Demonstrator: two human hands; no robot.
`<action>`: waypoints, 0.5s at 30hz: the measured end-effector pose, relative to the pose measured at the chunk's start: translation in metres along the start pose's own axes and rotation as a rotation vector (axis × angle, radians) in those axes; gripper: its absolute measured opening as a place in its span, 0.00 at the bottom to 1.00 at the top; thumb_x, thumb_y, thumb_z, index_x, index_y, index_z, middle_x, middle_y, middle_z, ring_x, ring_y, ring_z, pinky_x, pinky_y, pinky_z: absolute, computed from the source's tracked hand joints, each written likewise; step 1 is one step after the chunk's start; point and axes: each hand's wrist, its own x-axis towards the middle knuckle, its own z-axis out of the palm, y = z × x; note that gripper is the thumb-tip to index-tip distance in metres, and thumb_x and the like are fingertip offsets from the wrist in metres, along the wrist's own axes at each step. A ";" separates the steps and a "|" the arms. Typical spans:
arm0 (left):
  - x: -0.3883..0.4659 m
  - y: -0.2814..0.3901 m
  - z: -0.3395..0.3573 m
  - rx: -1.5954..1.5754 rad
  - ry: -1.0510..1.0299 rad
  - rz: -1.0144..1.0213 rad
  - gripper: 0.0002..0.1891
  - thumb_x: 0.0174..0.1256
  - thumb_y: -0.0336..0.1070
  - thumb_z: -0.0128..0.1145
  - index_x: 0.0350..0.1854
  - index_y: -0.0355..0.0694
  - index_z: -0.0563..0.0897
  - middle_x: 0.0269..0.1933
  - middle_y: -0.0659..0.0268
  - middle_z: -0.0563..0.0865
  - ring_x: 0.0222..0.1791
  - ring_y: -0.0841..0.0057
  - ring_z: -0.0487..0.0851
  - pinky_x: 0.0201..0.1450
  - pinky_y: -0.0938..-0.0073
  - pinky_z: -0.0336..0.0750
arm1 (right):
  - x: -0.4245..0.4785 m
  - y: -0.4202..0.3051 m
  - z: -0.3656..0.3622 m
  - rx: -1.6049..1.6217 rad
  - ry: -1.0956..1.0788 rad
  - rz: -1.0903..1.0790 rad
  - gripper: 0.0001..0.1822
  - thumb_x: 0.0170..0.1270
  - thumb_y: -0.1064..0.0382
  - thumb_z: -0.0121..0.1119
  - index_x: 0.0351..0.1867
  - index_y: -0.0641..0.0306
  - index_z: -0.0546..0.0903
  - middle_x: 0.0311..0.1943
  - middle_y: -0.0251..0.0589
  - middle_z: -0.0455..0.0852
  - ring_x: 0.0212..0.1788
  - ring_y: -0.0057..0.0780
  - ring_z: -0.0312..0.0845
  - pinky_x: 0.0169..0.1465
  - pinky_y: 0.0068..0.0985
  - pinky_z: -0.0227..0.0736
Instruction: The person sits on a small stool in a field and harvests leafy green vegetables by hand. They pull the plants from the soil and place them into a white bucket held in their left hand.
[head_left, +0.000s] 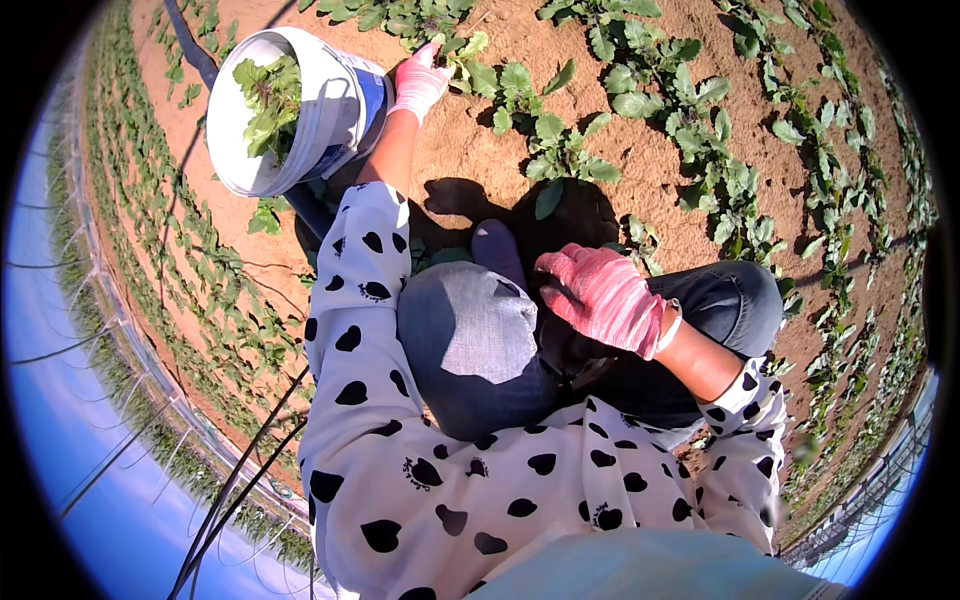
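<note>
My left hand (421, 84), in a pink-and-white knit glove, reaches out to a small leafy plant (466, 52) in the soil. Its fingertips close at the plant's base, partly hidden by the leaves. Beside that wrist a white plastic bucket (319, 112) with a blue label leans on its side, mouth towards me. Loose green leaves (270, 105) lie inside it. My right hand (600, 296), in a matching glove, hangs loosely curled between my knees. Nothing shows in it, and its thumb stands apart from the fingers.
Rows of leafy crop plants (697, 127) run through dry brown soil (465, 142). A dark hose (191, 45) passes behind the bucket. My bent knees (480, 330) are close below my hands. Thin hoops (120, 442) line the left rim.
</note>
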 end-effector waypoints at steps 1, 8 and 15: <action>-0.001 -0.002 -0.015 -0.231 -0.045 -0.061 0.20 0.56 0.33 0.64 0.53 0.39 0.78 0.43 0.62 0.85 0.42 0.73 0.84 0.41 0.73 0.78 | 0.000 -0.001 -0.002 -0.018 0.003 -0.002 0.16 0.58 0.59 0.59 0.46 0.63 0.77 0.34 0.49 0.79 0.35 0.50 0.78 0.39 0.41 0.72; -0.082 0.015 -0.082 -1.064 -0.104 -0.148 0.15 0.60 0.31 0.61 0.50 0.38 0.80 0.43 0.67 0.85 0.40 0.79 0.83 0.40 0.80 0.75 | -0.007 -0.007 0.003 -0.049 0.023 -0.104 0.15 0.59 0.58 0.59 0.45 0.62 0.77 0.32 0.49 0.79 0.34 0.51 0.78 0.38 0.41 0.72; -0.119 0.157 -0.258 -0.366 0.664 0.419 0.16 0.62 0.26 0.60 0.51 0.32 0.74 0.36 0.62 0.85 0.33 0.76 0.83 0.37 0.79 0.78 | -0.024 -0.008 0.006 -0.178 -0.026 -0.107 0.15 0.58 0.58 0.58 0.44 0.62 0.77 0.33 0.49 0.80 0.36 0.51 0.78 0.39 0.41 0.73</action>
